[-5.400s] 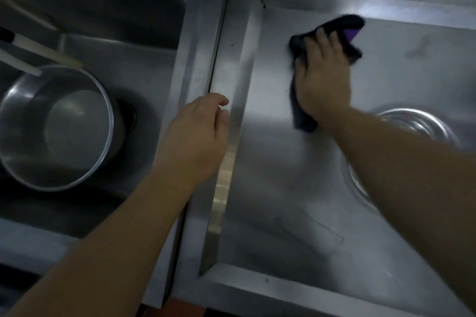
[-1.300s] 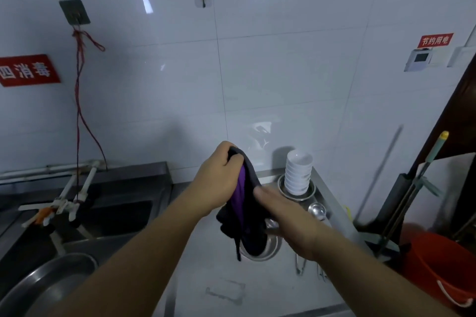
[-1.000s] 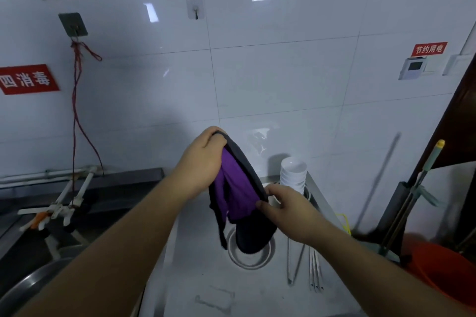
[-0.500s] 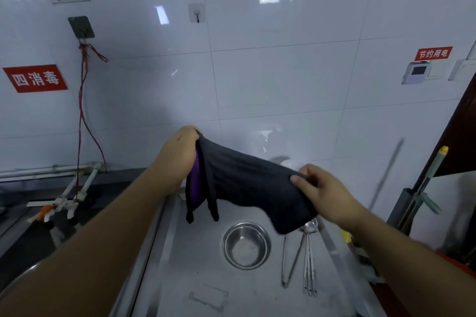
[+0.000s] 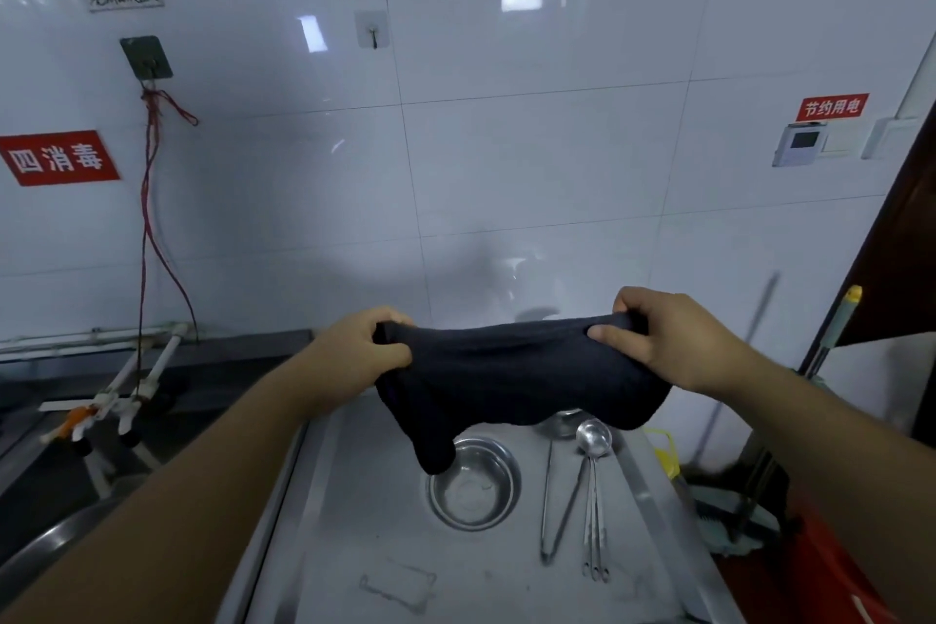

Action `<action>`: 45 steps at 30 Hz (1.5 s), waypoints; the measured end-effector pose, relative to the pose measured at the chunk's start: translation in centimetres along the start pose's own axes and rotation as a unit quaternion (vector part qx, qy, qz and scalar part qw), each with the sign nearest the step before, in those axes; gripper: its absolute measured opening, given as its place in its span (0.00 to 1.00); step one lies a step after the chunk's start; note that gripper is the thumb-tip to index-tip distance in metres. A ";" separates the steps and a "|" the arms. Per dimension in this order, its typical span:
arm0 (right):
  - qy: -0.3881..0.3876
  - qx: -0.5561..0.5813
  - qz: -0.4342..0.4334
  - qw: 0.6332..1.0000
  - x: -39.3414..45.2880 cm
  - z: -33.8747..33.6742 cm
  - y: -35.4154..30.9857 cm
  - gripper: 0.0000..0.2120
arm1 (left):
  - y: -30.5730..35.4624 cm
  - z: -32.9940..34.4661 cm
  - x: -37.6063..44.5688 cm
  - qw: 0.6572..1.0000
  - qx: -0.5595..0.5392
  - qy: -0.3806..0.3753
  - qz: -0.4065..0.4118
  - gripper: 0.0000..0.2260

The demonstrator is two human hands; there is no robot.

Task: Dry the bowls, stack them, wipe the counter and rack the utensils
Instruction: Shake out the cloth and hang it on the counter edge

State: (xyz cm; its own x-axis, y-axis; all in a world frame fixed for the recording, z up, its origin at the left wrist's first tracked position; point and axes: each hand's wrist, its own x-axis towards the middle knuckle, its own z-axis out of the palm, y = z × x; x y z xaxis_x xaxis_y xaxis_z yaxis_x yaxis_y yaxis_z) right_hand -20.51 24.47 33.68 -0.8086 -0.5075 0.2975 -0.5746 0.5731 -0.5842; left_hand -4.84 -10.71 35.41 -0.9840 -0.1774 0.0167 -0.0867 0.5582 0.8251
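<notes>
A dark cloth (image 5: 511,380) is stretched out in the air above the steel counter (image 5: 385,547). My left hand (image 5: 362,352) grips its left end and my right hand (image 5: 668,337) pinches its right end. Below the cloth a steel bowl (image 5: 473,484) stands on the counter. To its right lie tongs (image 5: 554,507) and several spoons (image 5: 593,481). Another steel bowl (image 5: 562,421) peeks out behind the cloth; the stacked white bowls are hidden.
A sink (image 5: 66,461) with a large steel basin (image 5: 40,547) lies to the left, taps (image 5: 126,385) above it. Hooks (image 5: 372,30) with labels hang on the tiled wall. A mop handle (image 5: 830,329) and red bucket (image 5: 810,568) stand at the right.
Since wiping the counter I lifted the cloth and took it in both hands. In the last second my hands moved apart, spreading the cloth out wide and flat.
</notes>
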 end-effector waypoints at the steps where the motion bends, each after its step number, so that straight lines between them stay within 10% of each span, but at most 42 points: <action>1: -0.009 -0.015 -0.001 1.000 -0.2 -0.1 0.5 0.20 | 0.0 0.4 -0.1 1.000 0.021 -0.007 -0.004 0.07; 15: -0.216 -0.030 0.098 0.971 -5.5 -1.5 8.2 0.04 | -2.4 8.0 0.1 0.991 0.084 -0.042 -0.093 0.10; 25: -0.201 0.007 0.181 0.963 -12.0 2.8 16.6 0.08 | -6.8 15.6 -2.6 0.966 0.188 -0.109 -0.143 0.09; 37: -0.378 0.035 0.294 0.877 -21.2 9.6 21.2 0.03 | -17.2 22.8 -6.9 0.910 0.104 -0.316 -0.248 0.05; 45: -0.380 -0.048 0.332 0.862 -22.1 17.5 24.7 0.07 | -24.6 27.9 -5.4 0.907 0.135 -0.308 -0.256 0.09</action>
State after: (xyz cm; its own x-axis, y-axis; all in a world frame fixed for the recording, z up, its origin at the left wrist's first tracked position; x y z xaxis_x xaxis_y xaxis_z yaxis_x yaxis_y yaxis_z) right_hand -14.63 38.60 -0.57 -0.6682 -0.3016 -0.6801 -0.0543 0.9315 -0.3598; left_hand -1.77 -0.89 -0.68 -0.6981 -0.0294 -0.7154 -0.5092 0.7227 0.4673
